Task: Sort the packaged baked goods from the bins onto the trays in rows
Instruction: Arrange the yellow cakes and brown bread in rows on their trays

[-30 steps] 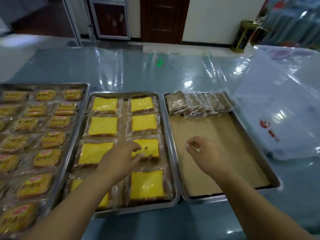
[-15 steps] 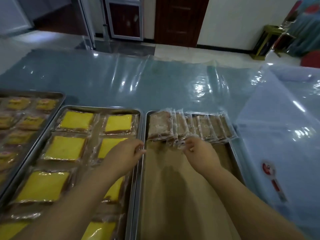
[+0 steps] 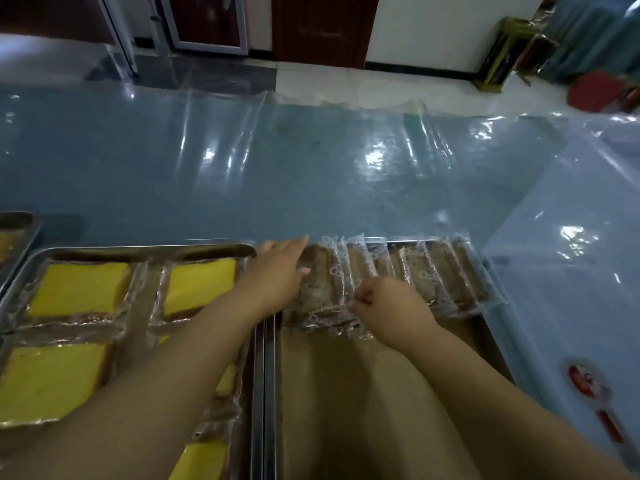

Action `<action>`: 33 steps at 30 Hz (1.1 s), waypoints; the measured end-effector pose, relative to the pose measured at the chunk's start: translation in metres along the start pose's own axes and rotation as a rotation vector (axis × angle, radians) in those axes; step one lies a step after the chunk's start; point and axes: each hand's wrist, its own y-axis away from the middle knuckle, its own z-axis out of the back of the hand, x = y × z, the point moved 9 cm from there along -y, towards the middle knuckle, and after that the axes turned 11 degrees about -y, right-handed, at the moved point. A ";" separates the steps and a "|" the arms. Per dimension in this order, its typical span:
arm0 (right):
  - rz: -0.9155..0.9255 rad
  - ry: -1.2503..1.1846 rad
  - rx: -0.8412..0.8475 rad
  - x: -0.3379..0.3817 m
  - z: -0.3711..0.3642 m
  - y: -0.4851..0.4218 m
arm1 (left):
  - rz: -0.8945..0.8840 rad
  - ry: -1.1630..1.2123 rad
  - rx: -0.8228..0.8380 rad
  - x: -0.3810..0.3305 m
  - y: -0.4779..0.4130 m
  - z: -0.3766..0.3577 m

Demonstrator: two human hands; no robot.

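A row of brown baked goods in clear wrappers (image 3: 433, 275) leans along the far end of the right tray (image 3: 498, 344), which is lined with brown paper. My left hand (image 3: 277, 271) lies flat on the leftmost brown packet (image 3: 318, 289), fingers spread. My right hand (image 3: 388, 306) pinches the near edge of packets in the middle of that row. The middle tray (image 3: 145, 249) holds yellow cake slices (image 3: 79, 285) in clear wrappers, in two columns.
A pale translucent plastic bin (image 3: 568, 299) stands right of the right tray. A third tray's corner (image 3: 17, 230) shows at the far left. The table (image 3: 242, 168) is covered with shiny blue plastic sheeting. Doors and floor lie beyond.
Both hands moved forward from above the trays to the row of brown packets. The left hand left the yellow cakes and now rests on the leftmost brown packet. The view leaned forward.
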 end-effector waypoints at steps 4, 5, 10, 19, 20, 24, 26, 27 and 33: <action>-0.013 -0.056 -0.035 0.000 0.003 0.002 | -0.020 -0.019 -0.035 -0.001 -0.007 0.001; -0.011 -0.077 -0.045 0.000 0.005 0.003 | -0.014 0.004 -0.043 0.000 -0.007 0.003; -0.017 -0.235 -0.115 -0.003 0.016 0.020 | 0.008 0.151 -0.131 0.000 0.015 0.018; -0.002 -0.584 -0.468 -0.044 0.061 0.093 | 0.047 0.426 -0.229 -0.025 0.108 0.026; 0.005 -0.608 -0.504 -0.050 0.067 0.103 | 0.061 0.431 -0.242 -0.029 0.119 0.026; 0.032 -0.635 -0.608 -0.070 0.084 0.141 | 0.146 0.551 -0.239 -0.042 0.161 0.013; 0.051 -0.619 -0.638 -0.079 0.090 0.159 | 0.190 0.630 -0.230 -0.047 0.183 0.002; 0.050 -0.603 -0.644 -0.084 0.092 0.166 | 0.204 0.651 -0.227 -0.049 0.193 -0.003; -0.062 -0.512 -0.407 -0.121 0.073 0.188 | 0.238 0.533 -0.141 -0.069 0.245 -0.037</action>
